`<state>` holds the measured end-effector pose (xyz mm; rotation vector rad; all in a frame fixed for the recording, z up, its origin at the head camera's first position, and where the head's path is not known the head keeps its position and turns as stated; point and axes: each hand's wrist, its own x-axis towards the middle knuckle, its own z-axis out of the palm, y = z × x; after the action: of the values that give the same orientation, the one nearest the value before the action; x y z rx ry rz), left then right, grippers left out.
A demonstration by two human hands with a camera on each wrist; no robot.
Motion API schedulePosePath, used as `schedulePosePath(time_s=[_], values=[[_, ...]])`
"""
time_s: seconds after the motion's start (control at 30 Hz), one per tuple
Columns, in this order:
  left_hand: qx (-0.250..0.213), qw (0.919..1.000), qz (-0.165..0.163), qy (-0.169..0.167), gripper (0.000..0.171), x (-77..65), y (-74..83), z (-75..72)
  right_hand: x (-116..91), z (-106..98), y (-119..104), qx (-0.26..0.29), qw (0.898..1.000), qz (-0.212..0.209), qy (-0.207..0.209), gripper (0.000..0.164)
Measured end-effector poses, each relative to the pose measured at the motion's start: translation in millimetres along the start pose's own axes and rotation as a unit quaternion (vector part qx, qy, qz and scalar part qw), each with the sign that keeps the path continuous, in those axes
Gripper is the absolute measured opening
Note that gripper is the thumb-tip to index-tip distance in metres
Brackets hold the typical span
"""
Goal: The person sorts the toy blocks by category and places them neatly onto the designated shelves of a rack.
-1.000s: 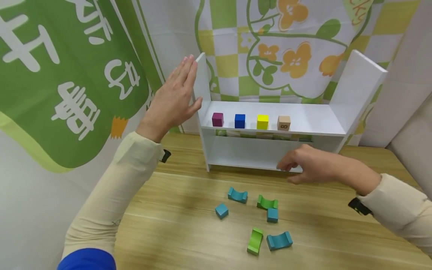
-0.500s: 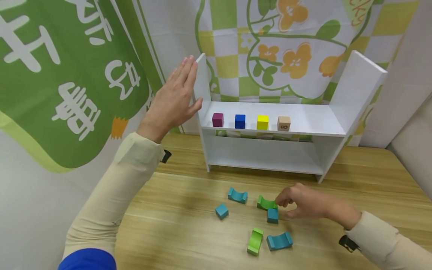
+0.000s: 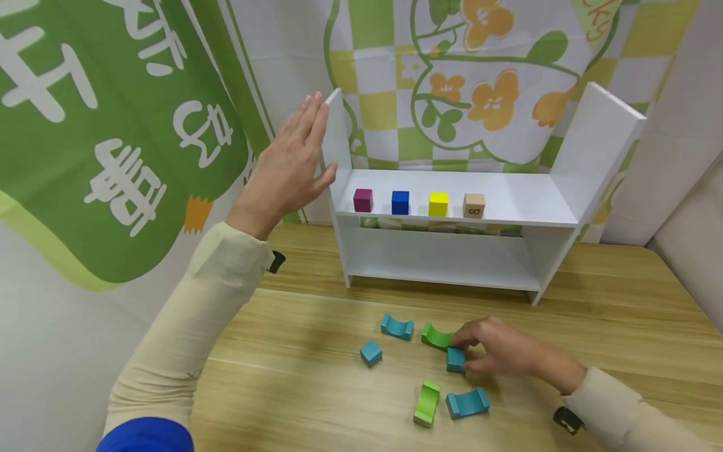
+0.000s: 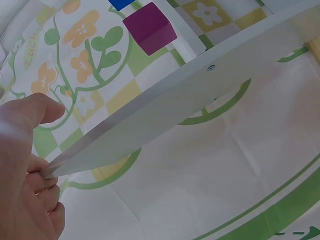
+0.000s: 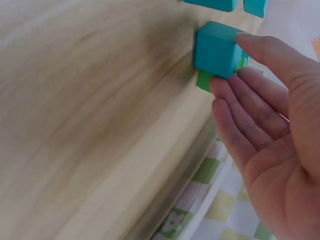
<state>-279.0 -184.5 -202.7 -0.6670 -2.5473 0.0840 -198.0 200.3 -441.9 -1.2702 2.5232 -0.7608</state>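
We see the right hand point(image 3: 499, 348) pinching a small, flat-faced teal cube point(image 3: 454, 360) down at the pale wood-grained tabletop point(image 3: 305, 364), with the thumb on one side of it and the fingertips on the other. Just beyond this cube, close to those fingertips, we find a bright green block with a curved hollow point(image 3: 433, 336); we cannot tell whether the fingers touch it.

To the left of the right hand lie a teal block with a curved hollow point(image 3: 397, 328) and, nearer the person, a second teal cube point(image 3: 371, 353). Nearer the person than the right hand, we see a lime-green hollowed block point(image 3: 427, 403) and, beside it, a wide teal hollowed block point(image 3: 467, 403).

We see the left hand point(image 3: 282, 166) resting against the upright side panel point(image 4: 135, 112) of a white two-tier shelf point(image 3: 519, 194), its fingers straight and together, its thumb held apart. To the right of the left hand, along the upper board, we count a purple cube point(image 3: 363, 200), a blue cube point(image 3: 400, 203), a yellow cube point(image 3: 438, 204) and a tan cube marked 8 point(image 3: 473, 205), each apart from the next.
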Motion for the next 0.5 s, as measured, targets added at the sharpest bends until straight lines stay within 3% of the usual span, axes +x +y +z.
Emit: schedulePosePath(time_s=[0.5], values=[[-0.004, 0.9999, -0.007, -0.010, 0.085, 0.8, 1.3, -1.9, 4.7, 6.5, -4.8, -0.005, 1.000, 0.010, 0.017, 0.031]])
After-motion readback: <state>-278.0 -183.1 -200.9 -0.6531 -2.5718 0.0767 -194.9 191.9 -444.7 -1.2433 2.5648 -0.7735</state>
